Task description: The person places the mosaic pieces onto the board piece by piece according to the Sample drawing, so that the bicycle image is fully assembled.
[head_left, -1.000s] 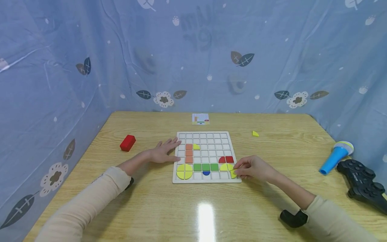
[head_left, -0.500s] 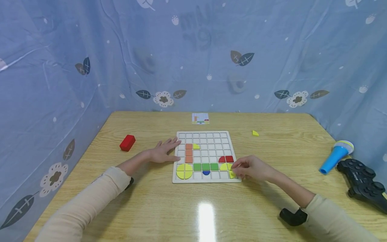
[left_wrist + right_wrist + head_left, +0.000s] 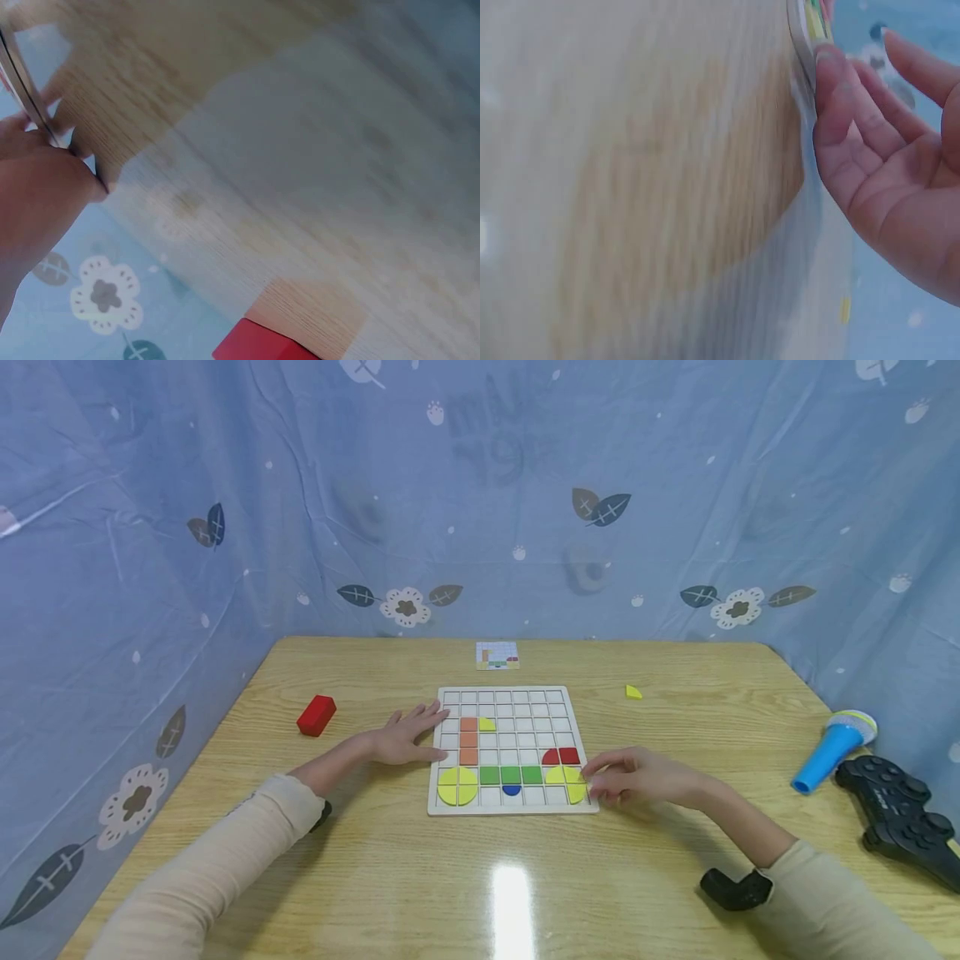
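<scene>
A white grid board (image 3: 517,727) lies mid-table with flat orange, green, red, blue and yellow tiles in several of its cells. My left hand (image 3: 405,739) rests spread at the board's left edge, its fingertips and thumb touching the rim. At the lower right corner, my right hand (image 3: 637,775) is beside a yellow quarter-circle tile (image 3: 576,793), which lies in its cell below two other yellow tiles. Thumb and index finger stand apart in the right wrist view, where that hand (image 3: 907,165) holds nothing visible; its lower fingers are bent near the board's edge.
A loose yellow quarter-circle tile (image 3: 633,692) lies right of the board. Behind the board is a small pattern card (image 3: 497,655). A red block (image 3: 317,716) sits on the left. At the right are a blue toy microphone (image 3: 832,752) and a black game controller (image 3: 903,814).
The yellow quarter-circle tile has shifted slightly left into the corner cell from my right fingers' pinch. Those fingers have let go and drawn back to the right. My left hand stays put.
</scene>
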Available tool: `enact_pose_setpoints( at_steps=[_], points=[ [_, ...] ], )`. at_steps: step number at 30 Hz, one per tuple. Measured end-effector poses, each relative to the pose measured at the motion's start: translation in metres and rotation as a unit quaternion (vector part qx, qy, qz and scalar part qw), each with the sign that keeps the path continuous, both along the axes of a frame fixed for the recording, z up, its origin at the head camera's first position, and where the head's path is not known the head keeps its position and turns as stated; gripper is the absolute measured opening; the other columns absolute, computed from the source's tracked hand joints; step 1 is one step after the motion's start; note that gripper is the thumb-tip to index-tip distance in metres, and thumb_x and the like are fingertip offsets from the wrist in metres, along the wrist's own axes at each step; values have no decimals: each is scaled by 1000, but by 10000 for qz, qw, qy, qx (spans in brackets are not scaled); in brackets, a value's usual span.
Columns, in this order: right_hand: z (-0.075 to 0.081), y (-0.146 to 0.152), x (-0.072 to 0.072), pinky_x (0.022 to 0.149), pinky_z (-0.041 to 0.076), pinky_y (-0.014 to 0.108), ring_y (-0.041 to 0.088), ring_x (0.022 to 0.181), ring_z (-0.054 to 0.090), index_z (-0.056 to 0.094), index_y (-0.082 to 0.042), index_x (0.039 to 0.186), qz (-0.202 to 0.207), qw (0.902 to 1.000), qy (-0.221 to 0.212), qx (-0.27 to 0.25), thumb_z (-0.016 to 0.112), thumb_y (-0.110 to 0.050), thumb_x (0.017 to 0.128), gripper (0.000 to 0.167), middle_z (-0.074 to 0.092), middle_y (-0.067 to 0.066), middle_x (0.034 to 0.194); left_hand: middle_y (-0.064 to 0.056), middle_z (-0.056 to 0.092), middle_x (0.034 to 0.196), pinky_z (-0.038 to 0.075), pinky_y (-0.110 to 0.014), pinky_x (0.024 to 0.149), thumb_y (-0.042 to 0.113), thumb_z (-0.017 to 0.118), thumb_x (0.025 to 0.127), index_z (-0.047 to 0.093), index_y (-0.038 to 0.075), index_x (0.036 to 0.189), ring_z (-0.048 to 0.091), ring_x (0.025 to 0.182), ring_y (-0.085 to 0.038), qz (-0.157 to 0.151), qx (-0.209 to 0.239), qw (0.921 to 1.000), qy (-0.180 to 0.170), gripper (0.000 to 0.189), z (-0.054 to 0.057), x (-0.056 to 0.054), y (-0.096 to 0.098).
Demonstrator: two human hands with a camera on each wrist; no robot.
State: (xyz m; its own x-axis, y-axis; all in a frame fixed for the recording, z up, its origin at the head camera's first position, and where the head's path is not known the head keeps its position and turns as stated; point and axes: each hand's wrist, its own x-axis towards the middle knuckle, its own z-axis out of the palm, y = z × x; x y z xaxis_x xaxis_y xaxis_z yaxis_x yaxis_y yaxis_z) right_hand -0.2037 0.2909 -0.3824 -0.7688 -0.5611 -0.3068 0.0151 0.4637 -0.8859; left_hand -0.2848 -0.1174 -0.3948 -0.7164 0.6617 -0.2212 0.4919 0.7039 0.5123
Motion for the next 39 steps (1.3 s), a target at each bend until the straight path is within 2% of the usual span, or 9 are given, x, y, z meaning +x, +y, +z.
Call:
enact_pose_setpoints(
  at_steps=[3,7,16,20,27,32,34,39],
  points=[
    [-1,15,-8,76,51,33,23,91,60,47,9,131,-104,9997,-68,-226,57,-20,98,46,65,15,107,-14,-2,158,-8,-57,108,44,53,96,10,9,154,-6,142,-35,8,16,10000,-4,80,0,0,0],
    [0,37,-20,82,51,32,19,98,62,36,15,137,-530,9971,-120,-530,54,-17,99,53,63,16,114,-13,-2,158,-7,-57,109,45,52,96,10,10,154,-6,143,-34,2,-37,10000,21,80,-1,-1,0],
    [-3,74,-46,86,50,29,11,100,62,22,18,141,-1501,9828,223,-1049,49,-10,101,56,63,6,115,-13,-2,158,-6,-57,109,47,53,95,11,11,154,-5,143,-33,20,-71,10000,53,81,-2,-2,0],
    [-1,83,-56,88,49,27,7,100,61,21,17,142,-1763,9790,387,-944,48,-11,101,56,61,6,115,-13,-1,158,-6,-57,109,47,53,95,11,11,154,-5,143,-34,18,-44,10000,49,81,-2,-1,0],
    [2,86,-70,91,47,28,2,97,58,24,12,144,-2094,9746,616,-508,51,-10,100,57,39,31,134,-13,-1,158,-6,-58,108,47,53,95,11,11,154,-4,143,-34,1,-62,10000,62,81,-1,-1,0],
    [2,84,-82,86,49,28,0,97,55,28,8,145,-2129,9727,923,8,53,-8,98,56,38,34,138,-13,-1,158,-5,-58,108,46,53,95,11,10,154,-4,143,-34,13,-80,10000,30,81,1,0,-1],
    [2,83,-86,83,49,27,5,100,55,29,8,145,-2114,9714,1061,196,54,-9,98,55,40,33,137,-13,-1,158,-5,-58,108,46,53,95,11,10,154,-4,143,-34,8,-67,10000,-3,81,1,0,0],
    [2,77,-95,81,49,27,31,117,50,34,7,143,-2131,9675,1243,553,54,-7,98,52,43,32,135,-13,-1,158,-6,-57,109,48,53,95,11,10,154,-5,143,-34,4,-90,10000,-15,82,1,1,0]
  ],
)
